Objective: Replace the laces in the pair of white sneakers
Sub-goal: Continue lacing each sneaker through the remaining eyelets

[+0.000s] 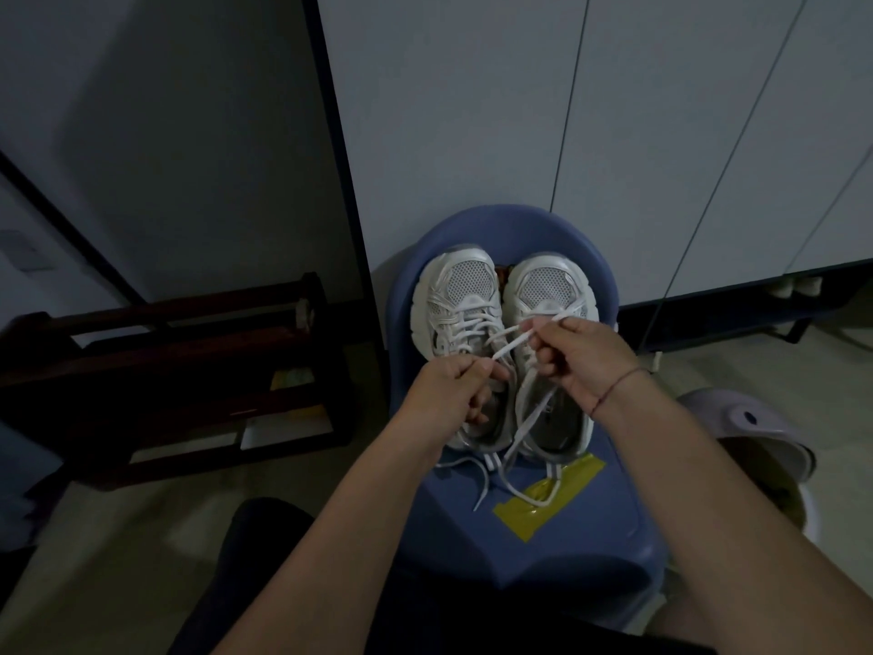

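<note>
The left hand [453, 387] has its fingers curled and pinches 1 stretch of a white lace [512, 345] between thumb and forefinger. The right hand [583, 356] is curled the same way and pinches the other stretch, so a short length runs taut between the 2 hands. Both hands hover just above the right sneaker [550, 286], over its eyelet rows. The hands cover the eyelets, so it cannot be told which one the lace leaves.

The step appears to be drawing the lace through and evening it. It would go best with equal pull on both sides, the flat lace kept untwisted, and each pinch held close to the tip so the end stays stiff enough to feed into the next eyelet. A hard tug could drag the light shoe along the seat.

The lace is flat, woven and limp. More lace trails down over the shoe's opening, and the loose lace [519, 494] lies in loops at the near edge of the stool [604, 522]. Both sneakers have a fine mesh toe panel, smooth pale overlays and a thick moulded sole. The left sneaker [460, 295], which looks already laced, sits side by side with the right one, touching it. The stool is rounded, smooth blue plastic, patched with glossy yellow tape [574, 470].
</note>
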Motion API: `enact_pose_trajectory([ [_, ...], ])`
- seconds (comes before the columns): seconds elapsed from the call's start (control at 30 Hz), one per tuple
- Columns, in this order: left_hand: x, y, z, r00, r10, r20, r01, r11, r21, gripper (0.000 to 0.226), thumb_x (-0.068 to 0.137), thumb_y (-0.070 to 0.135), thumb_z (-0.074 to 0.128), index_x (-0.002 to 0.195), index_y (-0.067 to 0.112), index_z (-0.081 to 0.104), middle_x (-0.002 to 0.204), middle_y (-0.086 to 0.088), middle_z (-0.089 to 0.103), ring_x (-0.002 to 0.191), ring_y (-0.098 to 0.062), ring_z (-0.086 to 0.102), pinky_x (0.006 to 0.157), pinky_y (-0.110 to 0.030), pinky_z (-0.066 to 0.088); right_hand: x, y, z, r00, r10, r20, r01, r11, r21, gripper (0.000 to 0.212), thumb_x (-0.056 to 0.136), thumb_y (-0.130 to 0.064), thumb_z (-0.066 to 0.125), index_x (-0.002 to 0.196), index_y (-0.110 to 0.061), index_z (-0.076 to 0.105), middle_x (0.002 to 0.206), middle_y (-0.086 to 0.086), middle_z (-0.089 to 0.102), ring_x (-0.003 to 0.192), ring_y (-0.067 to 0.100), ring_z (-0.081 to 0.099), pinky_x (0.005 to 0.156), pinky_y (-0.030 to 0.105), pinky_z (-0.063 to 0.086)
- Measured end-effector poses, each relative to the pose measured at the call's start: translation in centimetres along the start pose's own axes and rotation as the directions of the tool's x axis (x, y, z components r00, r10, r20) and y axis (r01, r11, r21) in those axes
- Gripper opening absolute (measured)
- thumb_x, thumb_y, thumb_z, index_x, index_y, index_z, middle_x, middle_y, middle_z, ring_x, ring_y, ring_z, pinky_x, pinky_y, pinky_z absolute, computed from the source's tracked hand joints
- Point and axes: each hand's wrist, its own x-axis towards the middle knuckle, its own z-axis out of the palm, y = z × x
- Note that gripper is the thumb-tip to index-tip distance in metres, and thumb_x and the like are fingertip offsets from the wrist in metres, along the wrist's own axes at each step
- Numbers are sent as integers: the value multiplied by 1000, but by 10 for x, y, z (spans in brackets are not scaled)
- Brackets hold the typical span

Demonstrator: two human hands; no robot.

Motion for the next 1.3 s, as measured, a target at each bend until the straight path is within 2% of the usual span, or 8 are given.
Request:
enact_pose_trajectory([
  [0.17, 4, -3, 2, 997, 27, -71, -26, 999, 18, 30, 101, 21, 52, 80, 5, 67, 53, 2, 54, 53, -9, 49, 63, -27, 46, -4, 11, 4, 983, 17, 182, 30, 967, -253, 14, 88, -14, 63, 77, -6, 66, 51, -3, 53, 46, 5, 44, 45, 15, 38],
  [0.37, 14, -12, 21, 971, -31, -238, 34, 999, 8, 26, 98, 22, 56, 76, 25, 69, 90, -6, 72, 95, -27, 68, 93, -43, 54, 12, 11, -5, 976, -213, -52, 168, 878, -448, 17, 87, -13, 65, 71, -7, 68, 50, -4, 63, 44, 5, 56, 52, 16, 49],
  [0.5, 19, -17, 33, 967, -28, -255, 49, 996, 74, 27, 102, 27, 44, 99, 9, 64, 110, -16, 65, 105, -30, 60, 97, -44, 47, 26, 18, -5, 970, -226, -89, 158, 864, -477, 15, 88, -6, 64, 73, -8, 68, 58, 2, 66, 51, 14, 62, 62, 29, 57],
  [0.6, 27, -20, 38, 960, -141, -244, 108, 984, -141, 28, 102, 27, 42, 105, 13, 66, 115, -12, 66, 108, -26, 61, 102, -43, 46, 29, 23, -2, 948, -311, -61, 197, 729, -656, 14, 85, -12, 67, 76, -3, 72, 59, 2, 67, 56, 14, 64, 65, 29, 55],
  [0.7, 36, -20, 42, 938, -302, -171, 154, 803, -576, 29, 104, 20, 41, 114, 6, 65, 106, -15, 70, 92, -23, 67, 81, -33, 57, 29, 24, 1, 926, -377, -21, 213, 567, -796, 21, 83, -21, 69, 76, -2, 74, 70, 13, 70, 68, 27, 66, 70, 34, 53],
  [0.8, 35, -17, 46, 938, -332, -100, 151, 651, -744, 28, 103, 14, 45, 116, -2, 63, 95, -15, 70, 74, -19, 66, 52, -22, 55, 29, 25, 5, 920, -391, -36, 200, 547, -813, 22, 85, -22, 66, 77, -3, 74, 68, 13, 70, 65, 27, 65, 70, 32, 52],
  [1.23, 40, -18, 51, 918, -396, -13, 184, 455, -871, 37, 104, 22, 42, 131, 1, 57, 119, -19, 64, 86, -24, 64, 55, -28, 59, 31, 19, 5, 961, -272, 48, 169, 443, -881, 22, 84, -25, 69, 69, -10, 67, 63, 3, 57, 66, 18, 52, 61, 24, 33],
  [1.3, 42, -17, 50, 914, -406, -5, 195, 449, -872, 34, 104, 23, 42, 124, 3, 60, 105, -16, 67, 83, -24, 63, 54, -28, 58, 31, 19, 6, 963, -268, 38, 156, 436, -887, 27, 85, -25, 67, 62, -10, 61, 57, 0, 52, 60, 18, 50, 57, 26, 32],
])
